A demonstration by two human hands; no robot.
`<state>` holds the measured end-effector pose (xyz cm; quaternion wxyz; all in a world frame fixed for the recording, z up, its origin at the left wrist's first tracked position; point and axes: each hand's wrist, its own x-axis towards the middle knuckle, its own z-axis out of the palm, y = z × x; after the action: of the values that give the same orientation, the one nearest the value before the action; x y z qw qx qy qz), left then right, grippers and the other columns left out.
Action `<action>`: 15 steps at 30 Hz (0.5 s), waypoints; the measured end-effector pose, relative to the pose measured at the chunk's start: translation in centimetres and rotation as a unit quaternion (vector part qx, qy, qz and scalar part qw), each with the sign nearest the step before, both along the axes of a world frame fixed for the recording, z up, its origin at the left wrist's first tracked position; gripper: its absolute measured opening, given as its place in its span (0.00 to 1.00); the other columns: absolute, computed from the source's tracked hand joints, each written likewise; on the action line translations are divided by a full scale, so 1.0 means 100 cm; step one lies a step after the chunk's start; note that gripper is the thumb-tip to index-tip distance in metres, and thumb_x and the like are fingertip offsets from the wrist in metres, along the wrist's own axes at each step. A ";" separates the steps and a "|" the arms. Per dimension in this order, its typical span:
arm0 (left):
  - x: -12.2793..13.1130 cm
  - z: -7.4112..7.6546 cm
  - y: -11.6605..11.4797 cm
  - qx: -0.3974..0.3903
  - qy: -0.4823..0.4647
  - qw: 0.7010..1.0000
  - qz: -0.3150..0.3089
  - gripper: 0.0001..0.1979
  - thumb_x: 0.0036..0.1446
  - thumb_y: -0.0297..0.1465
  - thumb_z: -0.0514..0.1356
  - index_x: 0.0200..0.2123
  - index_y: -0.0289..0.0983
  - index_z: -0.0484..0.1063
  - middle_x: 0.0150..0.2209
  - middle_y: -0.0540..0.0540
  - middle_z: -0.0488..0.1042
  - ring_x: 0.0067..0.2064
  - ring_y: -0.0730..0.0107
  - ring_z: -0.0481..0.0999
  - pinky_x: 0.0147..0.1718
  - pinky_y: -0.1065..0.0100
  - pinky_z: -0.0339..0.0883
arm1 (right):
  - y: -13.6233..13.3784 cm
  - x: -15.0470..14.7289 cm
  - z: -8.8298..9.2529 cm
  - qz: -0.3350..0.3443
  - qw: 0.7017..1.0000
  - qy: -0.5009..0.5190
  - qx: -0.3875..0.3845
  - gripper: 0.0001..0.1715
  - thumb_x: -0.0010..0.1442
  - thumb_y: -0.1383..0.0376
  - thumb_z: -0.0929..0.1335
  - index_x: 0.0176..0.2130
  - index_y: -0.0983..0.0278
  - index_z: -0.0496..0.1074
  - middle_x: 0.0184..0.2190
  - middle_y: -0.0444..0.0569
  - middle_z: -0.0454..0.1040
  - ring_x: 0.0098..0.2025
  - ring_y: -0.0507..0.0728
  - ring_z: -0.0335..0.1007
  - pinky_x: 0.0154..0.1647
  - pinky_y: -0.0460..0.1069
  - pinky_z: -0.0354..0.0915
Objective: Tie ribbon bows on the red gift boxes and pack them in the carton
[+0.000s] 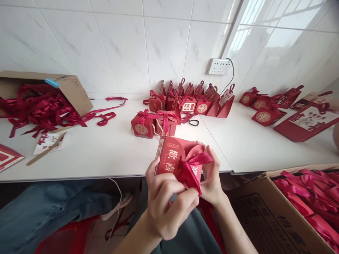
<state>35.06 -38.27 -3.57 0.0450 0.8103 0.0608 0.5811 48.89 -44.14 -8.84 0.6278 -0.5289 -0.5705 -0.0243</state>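
I hold a small red gift box (172, 155) with gold characters over my lap, at the front edge of the white table (106, 155). A red ribbon (194, 167) is threaded through its top. My left hand (165, 204) grips the box from below and pinches the ribbon with thumb and forefinger. My right hand (212, 180) holds the box's right side, its fingers closed on the ribbon's other part. Two finished boxes with bows (153, 123) stand just beyond on the table.
Several more finished red boxes (196, 100) line the tiled wall, others lie at the right (265, 113). A tipped cardboard box spills red ribbons (39, 106) at left. Another carton of ribbons (312, 197) sits at lower right. A wall socket (218, 66) hangs above.
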 end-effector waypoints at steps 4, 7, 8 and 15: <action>-0.001 0.002 -0.002 -0.008 0.003 1.000 -0.004 0.07 0.47 0.19 0.62 0.29 0.36 0.70 0.22 0.53 0.66 0.31 0.74 0.67 0.51 0.47 0.63 | -0.001 -0.001 0.001 0.003 1.000 0.000 -0.001 0.56 0.48 0.67 0.74 0.65 0.49 0.41 0.62 0.55 0.52 0.63 0.67 0.52 0.52 0.64 0.66; -0.001 0.003 -0.004 -0.009 0.010 1.000 0.002 0.07 0.48 0.20 0.62 0.29 0.36 0.70 0.22 0.54 0.66 0.29 0.74 0.68 0.51 0.48 0.63 | -0.002 0.000 0.001 0.006 1.000 0.004 0.000 0.56 0.48 0.66 0.73 0.65 0.49 0.41 0.62 0.55 0.52 0.63 0.68 0.52 0.53 0.64 0.65; -0.001 0.003 -0.004 -0.008 0.014 1.000 0.005 0.07 0.48 0.20 0.62 0.29 0.37 0.70 0.21 0.54 0.66 0.29 0.75 0.68 0.51 0.48 0.63 | -0.002 0.000 0.001 0.005 1.000 0.006 0.000 0.56 0.48 0.66 0.73 0.65 0.49 0.41 0.62 0.55 0.52 0.63 0.68 0.52 0.53 0.65 0.64; -0.001 0.004 -0.006 -0.015 0.018 1.000 -0.001 0.06 0.49 0.21 0.62 0.29 0.36 0.70 0.20 0.54 0.67 0.29 0.74 0.67 0.51 0.48 0.63 | -0.003 0.000 -0.001 -0.002 1.000 0.009 -0.003 0.57 0.47 0.65 0.75 0.64 0.50 0.42 0.62 0.55 0.52 0.63 0.68 0.51 0.56 0.67 0.60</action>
<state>34.91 -38.82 -3.18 0.0566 0.8202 0.0697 0.5650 48.84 -44.43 -8.89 0.6313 -0.5321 -0.5639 -0.0186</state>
